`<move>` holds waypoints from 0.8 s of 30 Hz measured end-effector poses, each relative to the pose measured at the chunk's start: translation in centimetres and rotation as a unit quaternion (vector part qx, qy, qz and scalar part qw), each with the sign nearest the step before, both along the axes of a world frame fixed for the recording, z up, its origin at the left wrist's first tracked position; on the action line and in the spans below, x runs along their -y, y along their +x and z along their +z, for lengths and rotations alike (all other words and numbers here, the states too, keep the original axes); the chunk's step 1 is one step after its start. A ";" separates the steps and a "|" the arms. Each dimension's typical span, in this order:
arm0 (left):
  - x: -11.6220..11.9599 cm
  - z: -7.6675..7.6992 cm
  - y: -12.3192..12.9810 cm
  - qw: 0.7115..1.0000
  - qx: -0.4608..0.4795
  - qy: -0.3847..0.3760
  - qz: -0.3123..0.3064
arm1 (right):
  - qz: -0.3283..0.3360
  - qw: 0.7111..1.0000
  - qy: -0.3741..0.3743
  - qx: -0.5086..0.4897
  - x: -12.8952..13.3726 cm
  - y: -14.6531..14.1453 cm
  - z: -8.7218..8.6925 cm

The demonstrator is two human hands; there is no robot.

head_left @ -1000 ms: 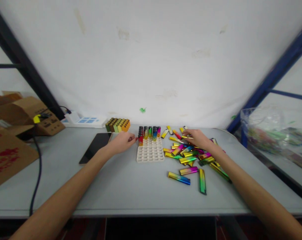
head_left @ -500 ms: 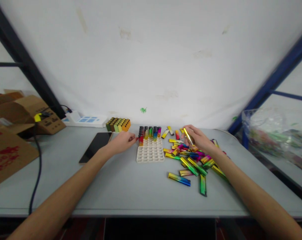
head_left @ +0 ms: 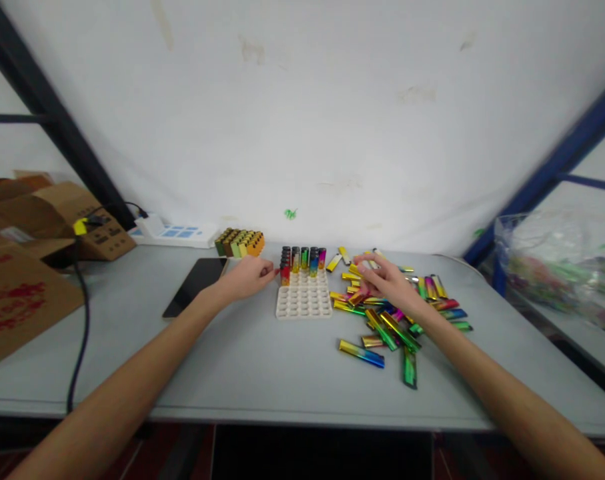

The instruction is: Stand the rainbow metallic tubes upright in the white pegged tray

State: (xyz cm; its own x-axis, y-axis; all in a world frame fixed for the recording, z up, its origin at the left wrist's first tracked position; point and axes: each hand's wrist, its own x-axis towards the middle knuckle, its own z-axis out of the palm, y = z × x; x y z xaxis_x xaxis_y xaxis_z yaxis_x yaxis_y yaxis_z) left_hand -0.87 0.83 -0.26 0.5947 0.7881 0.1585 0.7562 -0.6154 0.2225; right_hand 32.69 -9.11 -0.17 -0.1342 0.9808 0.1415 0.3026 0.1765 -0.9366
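Note:
My left hand [head_left: 249,277] is closed at the left side of a white tray [head_left: 303,305] with rows of small holes. Its fingertips are beside a red lighter [head_left: 285,274]; anything inside them is hidden. Several colourful metallic lighters stand upright in the tray's back rows and left column, black tops up. Over a loose heap of shiny lighters [head_left: 385,328] my right hand [head_left: 386,283] has its fingers closed around a yellow lighter [head_left: 356,270], partly covered by the fingers. A yellow and blue lighter [head_left: 361,353] lies in front of the heap.
A block of upright lighters [head_left: 239,243] stands behind the tray by the wall. Left are a dark phone [head_left: 195,287], a power strip [head_left: 182,235], cardboard boxes [head_left: 27,307] and a black cable [head_left: 85,333]. A clear plastic bag [head_left: 547,267] is at far right.
My right hand has moved left toward the tray with the lighter, its tip now turned more to the left. My left hand stays beside the tray. The view has shifted slightly.

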 end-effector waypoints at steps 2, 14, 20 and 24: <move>0.0 0.0 0.0 1.000 -0.002 0.000 0.002 | -0.032 0.999 0.035 0.017 -0.1 0.0 -0.2; 0.5 0.8 0.2 1.000 -0.010 -0.006 0.012 | -0.025 0.996 0.069 0.046 0.2 -0.9 -0.5; 0.4 0.6 0.2 1.000 -0.016 -0.002 0.016 | 0.036 0.989 -0.068 -0.123 1.1 -1.8 -0.2; 0.3 0.5 0.1 1.000 -0.015 -0.002 0.018 | 0.007 0.990 -0.052 -0.128 1.2 -2.1 0.0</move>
